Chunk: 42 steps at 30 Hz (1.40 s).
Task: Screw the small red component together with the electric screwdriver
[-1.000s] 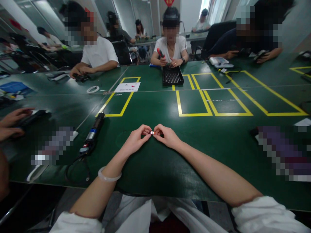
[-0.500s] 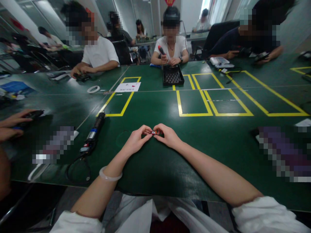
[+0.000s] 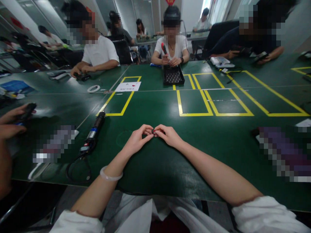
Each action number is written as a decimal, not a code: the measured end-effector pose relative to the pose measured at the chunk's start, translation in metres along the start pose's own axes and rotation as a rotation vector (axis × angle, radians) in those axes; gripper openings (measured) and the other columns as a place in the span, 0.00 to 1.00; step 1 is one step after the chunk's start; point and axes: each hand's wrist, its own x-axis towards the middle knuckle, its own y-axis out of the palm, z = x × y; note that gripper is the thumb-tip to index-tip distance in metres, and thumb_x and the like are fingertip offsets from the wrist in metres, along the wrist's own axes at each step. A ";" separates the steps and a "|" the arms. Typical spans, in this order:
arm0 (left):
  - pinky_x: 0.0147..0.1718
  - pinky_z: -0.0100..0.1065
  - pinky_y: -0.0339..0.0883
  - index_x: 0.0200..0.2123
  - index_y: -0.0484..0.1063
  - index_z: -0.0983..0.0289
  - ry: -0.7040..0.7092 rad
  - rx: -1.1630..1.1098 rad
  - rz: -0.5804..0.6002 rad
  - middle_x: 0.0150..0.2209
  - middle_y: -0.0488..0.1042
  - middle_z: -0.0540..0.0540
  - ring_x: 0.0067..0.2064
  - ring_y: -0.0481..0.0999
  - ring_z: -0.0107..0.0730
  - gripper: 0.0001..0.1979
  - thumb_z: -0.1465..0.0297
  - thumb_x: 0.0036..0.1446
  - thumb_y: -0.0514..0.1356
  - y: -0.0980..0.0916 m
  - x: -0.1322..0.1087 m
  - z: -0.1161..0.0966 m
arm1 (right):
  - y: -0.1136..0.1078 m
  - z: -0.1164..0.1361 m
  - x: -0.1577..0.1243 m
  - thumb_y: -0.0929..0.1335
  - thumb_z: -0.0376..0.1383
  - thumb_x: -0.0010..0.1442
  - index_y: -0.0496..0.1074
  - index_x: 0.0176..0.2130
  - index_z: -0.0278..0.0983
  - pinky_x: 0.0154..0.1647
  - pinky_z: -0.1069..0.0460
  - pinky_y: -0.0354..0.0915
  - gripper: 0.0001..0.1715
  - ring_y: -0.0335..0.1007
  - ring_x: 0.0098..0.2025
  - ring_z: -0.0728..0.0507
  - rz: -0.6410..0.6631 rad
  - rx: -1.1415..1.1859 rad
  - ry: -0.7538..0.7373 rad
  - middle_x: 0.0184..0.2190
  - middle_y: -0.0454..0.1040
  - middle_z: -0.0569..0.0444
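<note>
My left hand point(image 3: 136, 139) and my right hand point(image 3: 169, 136) meet fingertip to fingertip, just above the green table point(image 3: 155, 168). Pinched between them is a tiny dark part with a bit of red point(image 3: 153, 131), mostly covered by the fingers and too small to name. Both hands are closed, thumbs pressed toward the forefingers. To the left of my left hand lies a black cylindrical device point(image 3: 93, 132) with a blue and silver band, a cable trailing from its near end.
Blurred flat objects lie at left point(image 3: 57, 142) and right point(image 3: 284, 152). Ahead are yellow tape outlines point(image 3: 195, 114), a paper sheet point(image 3: 128, 86) and a white ring point(image 3: 93, 88). Across the table, a person holds a red-handled tool point(image 3: 164, 48) over a black tray point(image 3: 173, 76). Co-worker's hands point(image 3: 12, 121) are at left.
My right fingers have closed in over the small part, so less of its red and silver shows. At left, the co-worker has lifted and tilted a dark object. The red-handled tool has shifted slightly.
</note>
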 end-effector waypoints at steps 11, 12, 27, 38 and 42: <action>0.45 0.37 0.69 0.42 0.69 0.61 0.030 0.118 -0.010 0.40 0.76 0.54 0.42 0.76 0.34 0.11 0.62 0.61 0.56 -0.002 -0.001 -0.004 | -0.001 0.005 -0.001 0.67 0.38 0.62 0.65 0.48 0.37 0.35 0.55 0.65 0.14 0.71 0.31 0.50 0.010 -0.006 0.005 0.33 0.76 0.56; 0.45 0.37 0.69 0.43 0.69 0.61 0.030 0.114 -0.013 0.40 0.76 0.54 0.42 0.76 0.34 0.11 0.62 0.61 0.56 -0.002 -0.001 -0.003 | -0.001 0.005 -0.001 0.68 0.37 0.61 0.65 0.47 0.37 0.35 0.55 0.66 0.15 0.71 0.31 0.50 0.011 -0.008 -0.004 0.33 0.75 0.56; 0.43 0.35 0.67 0.38 0.69 0.62 -0.010 0.063 -0.012 0.36 0.73 0.52 0.40 0.74 0.33 0.12 0.59 0.59 0.57 0.000 -0.001 -0.003 | 0.003 0.003 -0.001 0.67 0.34 0.62 0.68 0.42 0.38 0.38 0.54 0.63 0.06 0.70 0.35 0.48 0.044 -0.312 -0.088 0.33 0.73 0.56; 0.37 0.32 0.63 0.34 0.68 0.63 -0.063 0.007 0.010 0.32 0.71 0.51 0.36 0.70 0.31 0.12 0.60 0.61 0.54 -0.002 0.000 -0.002 | 0.004 0.005 -0.003 0.67 0.34 0.62 0.66 0.44 0.39 0.37 0.54 0.62 0.09 0.71 0.35 0.47 0.060 -0.338 -0.098 0.34 0.74 0.56; 0.36 0.32 0.62 0.34 0.69 0.63 -0.070 0.002 0.011 0.32 0.71 0.51 0.35 0.70 0.30 0.13 0.59 0.62 0.53 -0.001 -0.001 -0.002 | 0.003 0.005 -0.003 0.67 0.34 0.62 0.66 0.43 0.40 0.38 0.54 0.62 0.08 0.71 0.35 0.47 0.067 -0.346 -0.101 0.34 0.74 0.56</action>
